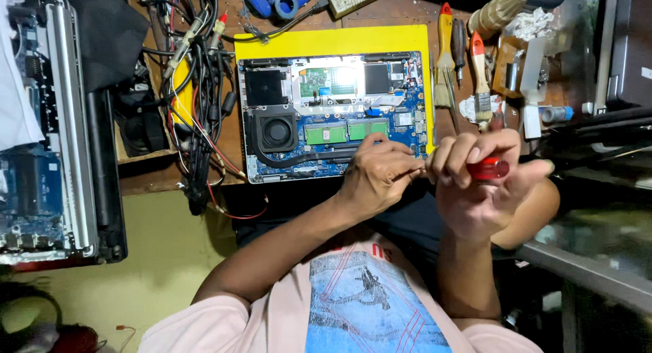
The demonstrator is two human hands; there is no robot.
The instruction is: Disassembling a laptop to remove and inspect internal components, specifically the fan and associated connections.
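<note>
Right hand [475, 183] is closed round a red-handled screwdriver [487, 168]; left hand [377, 173] pinches its tip, over the bench's near edge. Beyond, the opened laptop chassis [333, 112], base cover already off and blue board exposed, lies on a yellow mat [333, 41]; board parts remain seated.

Right hand [475, 183] gripping red screwdriver [487, 168], left hand [377, 173] pinching tip
</note>
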